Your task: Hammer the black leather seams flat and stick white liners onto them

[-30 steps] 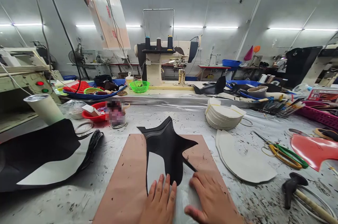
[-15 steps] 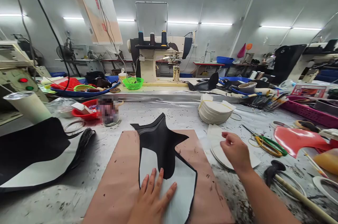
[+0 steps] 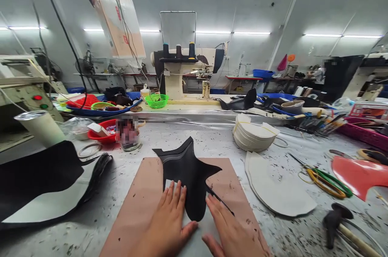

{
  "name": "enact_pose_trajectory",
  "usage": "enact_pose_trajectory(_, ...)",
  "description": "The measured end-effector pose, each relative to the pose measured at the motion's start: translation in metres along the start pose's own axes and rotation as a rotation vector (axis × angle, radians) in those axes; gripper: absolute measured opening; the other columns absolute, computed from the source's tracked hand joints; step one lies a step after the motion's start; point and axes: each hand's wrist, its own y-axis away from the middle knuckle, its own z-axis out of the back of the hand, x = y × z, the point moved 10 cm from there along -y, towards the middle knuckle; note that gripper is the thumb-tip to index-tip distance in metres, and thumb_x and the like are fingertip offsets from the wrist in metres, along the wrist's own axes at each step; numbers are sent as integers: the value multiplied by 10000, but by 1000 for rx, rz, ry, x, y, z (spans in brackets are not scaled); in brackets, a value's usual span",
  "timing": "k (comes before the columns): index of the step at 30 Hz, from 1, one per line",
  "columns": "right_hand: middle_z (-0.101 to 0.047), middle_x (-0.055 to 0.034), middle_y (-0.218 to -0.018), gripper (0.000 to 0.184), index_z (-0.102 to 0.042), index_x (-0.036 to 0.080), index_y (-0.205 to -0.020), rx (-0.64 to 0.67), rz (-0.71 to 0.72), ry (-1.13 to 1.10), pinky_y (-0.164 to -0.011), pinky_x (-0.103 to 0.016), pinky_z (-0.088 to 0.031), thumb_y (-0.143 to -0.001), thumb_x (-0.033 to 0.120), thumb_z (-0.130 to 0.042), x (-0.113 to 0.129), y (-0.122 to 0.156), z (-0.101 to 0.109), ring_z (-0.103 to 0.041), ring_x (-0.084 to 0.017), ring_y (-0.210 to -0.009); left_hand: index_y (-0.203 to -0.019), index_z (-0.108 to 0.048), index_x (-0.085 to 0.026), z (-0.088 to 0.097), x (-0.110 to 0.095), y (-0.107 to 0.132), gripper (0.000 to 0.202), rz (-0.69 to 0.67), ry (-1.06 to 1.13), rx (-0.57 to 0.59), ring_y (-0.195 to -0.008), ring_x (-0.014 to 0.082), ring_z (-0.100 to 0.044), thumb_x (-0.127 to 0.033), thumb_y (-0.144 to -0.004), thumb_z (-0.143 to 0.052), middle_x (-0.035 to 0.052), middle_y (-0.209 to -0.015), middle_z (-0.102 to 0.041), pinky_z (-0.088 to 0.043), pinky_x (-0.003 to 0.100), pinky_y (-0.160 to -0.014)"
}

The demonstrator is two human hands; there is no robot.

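Note:
A black leather piece (image 3: 194,180) with pointed corners and a rounded tongue lies on a pinkish-brown board (image 3: 133,192). Part of its lower area is pale, and my hands cover much of that. My left hand (image 3: 166,216) rests flat on the pale area left of the tongue, fingers stretched forward. To the right of the tongue, my right hand (image 3: 227,224) lies with its fingers extended and thumb apart. Neither hand grips anything. Beyond my right hand sits a flat stack of white curved pieces (image 3: 275,188).
Black pieces (image 3: 36,176) are stacked at left. On the right lie scissors (image 3: 327,182), a hammer (image 3: 339,224) and a red sheet (image 3: 357,172). Banded white pieces (image 3: 253,133) stand farther back, before a sewing machine (image 3: 188,71). A red bowl (image 3: 106,135) is at back left.
My right hand has come from the white pieces down to the leather piece, its curled fingers now extended. My left hand stays flat on the piece. The view has shifted slightly.

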Motion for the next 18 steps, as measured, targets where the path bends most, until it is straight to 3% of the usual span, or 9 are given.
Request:
enact_pose_trajectory(3,-489,-204,-1296,710,-510,47,-1265,-63,20,140,-904,-433,-464,-825,600,-441,9,-28,-30,-484,-346,-1166,-1416,-223,-155,2,5,8,806,47,61,47,-1357,338,-21,-555,-775,-503,130,-1483,-78,-120,538,-1093)
enact_pose_trajectory(5,-447,-228,-1320,849,-494,30,-1276,-12,23,149,-919,-491,-442,-746,693,-472,8,-29,-52,-448,-388,-1186,-1388,-323,-156,12,5,7,789,52,157,54,-1355,360,-108,-547,-741,-550,145,-1472,-174,-149,546,-1084)
enact_pose_trajectory(8,-345,-247,-1378,1002,-382,8,-1349,65,45,129,-949,-542,-395,-673,735,-519,3,-19,-73,-366,-426,-1234,-1341,-416,-94,36,5,-9,762,76,264,-35,-1308,390,-279,-568,-754,-518,201,-1404,-354,-224,563,-1054)
enact_pose_trajectory(10,-322,-250,-1391,1004,-246,9,-1405,45,100,142,-949,-536,-394,-712,680,-525,2,-14,-75,-356,-420,-1243,-1378,-322,-38,45,-1,-26,835,76,290,-126,-1327,380,-240,-534,-742,-539,217,-1435,-288,-194,551,-1074)
enact_pose_trajectory(12,-336,-214,-1402,906,-72,62,-1443,-39,149,179,-950,-498,-402,-804,541,-501,-1,-10,-70,-380,-375,-1245,-1400,-260,-36,45,-11,-41,837,37,338,-197,-1356,324,-187,-402,-718,-578,179,-1472,-212,-163,482,-1112)
enact_pose_trajectory(14,-357,-150,-1414,799,39,140,-1448,-163,192,198,-947,-453,-410,-867,412,-439,-8,-6,-61,-413,-324,-1235,-1391,-286,-49,41,-14,-47,725,11,402,-259,-1347,248,-247,-265,-738,-513,141,-1463,-267,-219,382,-1116)
enact_pose_trajectory(16,-400,-115,-1398,764,26,184,-1455,-286,194,161,-931,-449,-423,-880,437,-408,-23,-3,-51,-444,-324,-1210,-1404,-238,-44,44,-4,-37,655,37,459,-353,-1335,195,-281,-204,-791,-401,126,-1460,-288,-275,329,-1097)
enact_pose_trajectory(18,-483,-109,-1332,778,-63,212,-1463,-355,161,73,-885,-471,-453,-855,552,-408,-40,-3,-44,-487,-351,-1159,-1431,-110,-59,66,19,-8,634,102,510,-520,-1352,185,-239,-229,-855,-309,109,-1486,-235,-276,344,-1099)
